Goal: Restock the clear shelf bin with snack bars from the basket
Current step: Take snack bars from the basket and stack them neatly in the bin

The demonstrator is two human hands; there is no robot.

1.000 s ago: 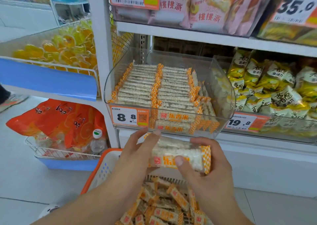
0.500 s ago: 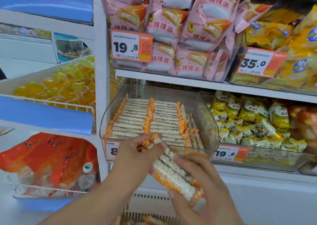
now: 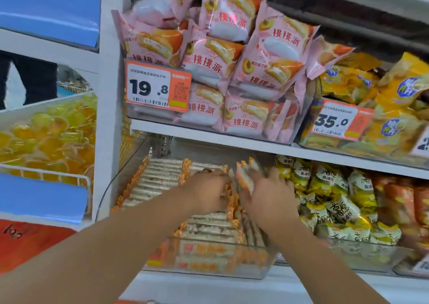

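Both bare hands reach into the clear plastic shelf bin (image 3: 130,180), which sits on the lower white shelf and already holds rows of white puffed-rice snack bars in clear wrappers with orange checkered ends (image 3: 157,178). The right hand (image 3: 267,194) has its fingers curled round a small bundle of the same bars (image 3: 247,176), held upright and tilted over the right side of the bin, above the stacked rows. The left hand (image 3: 209,192) rests on the middle row just beside it; its fingers bend down onto the bars, though motion blur hides whether they grip any. On the shelf above stand pink pillow packets printed with peach cakes (image 3: 232,60) behind an orange price tag reading 19.8 (image 3: 157,88). To the right of the bin lie yellow-and-white snack packets (image 3: 336,199). An orange strip (image 3: 130,302), possibly the basket's rim, peeks in at the bottom edge.
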